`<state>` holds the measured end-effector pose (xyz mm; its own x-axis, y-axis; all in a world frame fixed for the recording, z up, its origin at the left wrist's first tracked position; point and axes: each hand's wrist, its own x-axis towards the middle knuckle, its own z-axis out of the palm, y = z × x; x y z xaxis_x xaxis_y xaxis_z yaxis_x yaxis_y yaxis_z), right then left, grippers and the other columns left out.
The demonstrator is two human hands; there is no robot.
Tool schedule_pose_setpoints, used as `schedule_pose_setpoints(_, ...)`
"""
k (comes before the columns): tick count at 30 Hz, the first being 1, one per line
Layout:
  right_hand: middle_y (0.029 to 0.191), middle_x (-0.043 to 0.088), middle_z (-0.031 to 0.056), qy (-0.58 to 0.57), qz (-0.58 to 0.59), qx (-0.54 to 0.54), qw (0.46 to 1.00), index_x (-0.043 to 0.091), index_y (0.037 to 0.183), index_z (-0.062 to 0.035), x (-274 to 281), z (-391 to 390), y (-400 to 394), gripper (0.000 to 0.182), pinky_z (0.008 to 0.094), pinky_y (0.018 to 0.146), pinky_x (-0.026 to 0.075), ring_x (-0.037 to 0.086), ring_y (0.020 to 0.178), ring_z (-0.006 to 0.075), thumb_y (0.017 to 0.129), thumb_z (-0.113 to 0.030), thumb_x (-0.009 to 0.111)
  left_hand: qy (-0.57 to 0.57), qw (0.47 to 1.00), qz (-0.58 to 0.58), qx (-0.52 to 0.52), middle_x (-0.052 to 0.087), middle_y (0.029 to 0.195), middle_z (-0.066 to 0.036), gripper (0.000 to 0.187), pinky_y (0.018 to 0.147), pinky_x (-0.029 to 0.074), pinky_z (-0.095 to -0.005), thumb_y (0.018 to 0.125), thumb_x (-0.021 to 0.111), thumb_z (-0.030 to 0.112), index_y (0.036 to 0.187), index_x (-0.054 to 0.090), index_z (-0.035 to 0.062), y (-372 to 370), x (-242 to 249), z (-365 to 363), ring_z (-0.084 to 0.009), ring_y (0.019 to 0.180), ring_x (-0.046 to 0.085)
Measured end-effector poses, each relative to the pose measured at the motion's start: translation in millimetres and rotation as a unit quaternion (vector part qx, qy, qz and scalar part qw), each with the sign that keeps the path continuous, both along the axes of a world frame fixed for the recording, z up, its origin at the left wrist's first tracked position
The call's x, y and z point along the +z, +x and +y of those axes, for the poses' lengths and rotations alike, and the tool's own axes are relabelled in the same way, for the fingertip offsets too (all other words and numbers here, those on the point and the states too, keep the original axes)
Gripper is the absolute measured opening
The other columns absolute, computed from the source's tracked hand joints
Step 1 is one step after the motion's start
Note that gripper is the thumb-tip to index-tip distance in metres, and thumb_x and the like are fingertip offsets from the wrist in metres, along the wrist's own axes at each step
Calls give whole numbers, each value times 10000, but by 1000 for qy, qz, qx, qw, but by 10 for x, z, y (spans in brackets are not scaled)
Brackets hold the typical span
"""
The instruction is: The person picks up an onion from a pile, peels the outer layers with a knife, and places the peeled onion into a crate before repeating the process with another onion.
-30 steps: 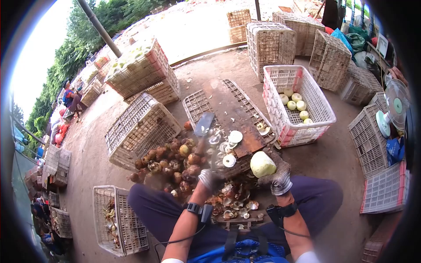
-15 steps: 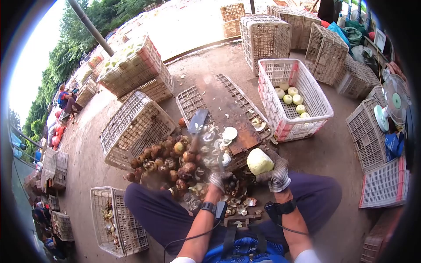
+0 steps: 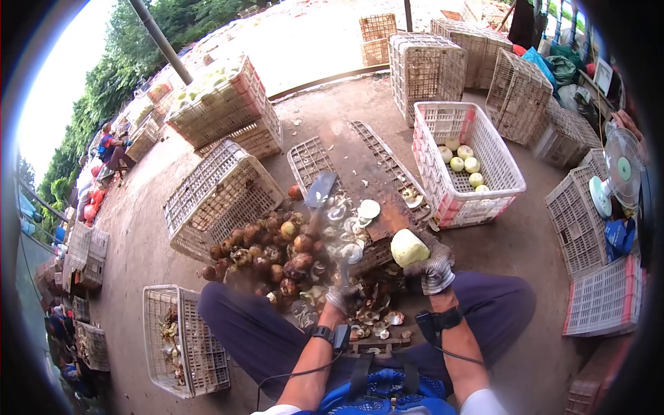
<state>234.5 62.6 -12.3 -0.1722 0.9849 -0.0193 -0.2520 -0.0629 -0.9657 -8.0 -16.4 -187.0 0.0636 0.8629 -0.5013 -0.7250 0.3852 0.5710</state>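
Observation:
My right hand (image 3: 434, 268), in a dirty grey work glove, grips a pale peeled round vegetable (image 3: 409, 247) at the front end of a worn wooden board. My left hand (image 3: 339, 299), gloved too, is closed low among the peelings around what looks like a knife (image 3: 345, 271); its thin blade is blurred. A cleaver (image 3: 321, 189) with a wide blade lies beyond, at the board's left side. Curled peelings (image 3: 351, 252) and a pale cut slice (image 3: 369, 209) lie along the board. To the left is a heap of brown unpeeled round vegetables (image 3: 277, 252).
A white and pink crate (image 3: 515, 185) holding several peeled vegetables stands right of the board. An empty-looking crate (image 3: 221, 194) lies tipped at the left; another crate (image 3: 196, 346) holds scraps. A fan (image 3: 622, 166) stands at far right. A person (image 3: 114, 149) sits at far left.
The view has shifted slightly, so the surroundings sit a little to the right. My left hand has drawn slightly back towards me, away from the board; my right hand still holds the vegetable.

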Motion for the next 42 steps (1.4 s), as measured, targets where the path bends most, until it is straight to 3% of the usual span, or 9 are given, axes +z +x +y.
schedule_pose_setpoints(11,1077,653,107,20,-192,35,981,586,1171,-10,-18,16,-59,911,326,851,513,622,959,223,359,-230,936,81,969,231,-32,633,744,-51,119,504,451,-317,814,638,85,915,613,28,101,586,-294,-187,613,575)
schedule_pose_setpoints(14,1079,652,111,41,-392,24,919,585,1168,-16,-133,174,-107,908,329,853,513,623,963,229,362,-243,937,315,561,749,-160,599,644,-65,49,528,439,-334,728,623,34,760,646,63,-18,1063,-290,-199,588,561)
schedule_pose_setpoints(15,1079,651,112,59,-439,13,896,585,1167,-18,-157,229,-140,907,330,853,513,623,964,231,363,-247,937,223,611,737,-184,584,641,-99,164,526,442,-323,663,650,38,821,659,80,-49,1066,-219,-216,587,568)
schedule_pose_setpoints(17,883,654,153,253,-334,-91,904,626,972,-49,-183,143,-240,445,389,717,526,636,773,326,711,-389,747,322,563,756,-89,608,664,-70,183,522,448,-301,680,671,52,863,669,53,-137,1231,-40,-184,605,580)
schedule_pose_setpoints(20,902,653,146,235,-365,-36,900,618,1007,-73,97,-47,-307,462,408,725,519,639,795,313,705,-393,761,62,957,284,-16,595,711,-40,186,513,455,-237,764,638,68,931,634,-14,-55,1636,137,-116,592,570)
schedule_pose_setpoints(31,961,624,84,247,-285,80,923,609,1040,-113,389,-328,-574,321,349,788,514,621,901,229,763,-240,712,127,958,258,-12,643,816,-51,347,529,469,-226,680,686,89,1016,669,3,91,1885,82,-107,590,578)
schedule_pose_setpoints(35,1015,622,84,208,-317,102,920,574,1116,-112,382,-294,-593,523,348,831,510,619,950,230,658,-261,778,353,791,495,-69,586,786,-20,155,601,475,-258,838,582,150,954,624,56,-228,975,103,-125,676,555)
schedule_pose_setpoints(39,1099,624,95,179,-315,111,925,534,1176,-95,397,-281,-561,853,354,904,494,611,1012,233,440,-290,918,406,721,561,17,655,782,-56,111,572,515,-282,645,721,18,736,687,72,22,1845,90,-147,648,632)
schedule_pose_setpoints(42,1105,625,89,156,-282,93,942,514,1219,-66,445,-275,-562,906,345,912,487,604,1020,214,432,-262,918,242,931,272,10,651,774,-52,169,547,510,-283,648,725,25,806,672,55,-51,1335,123,-146,641,632)
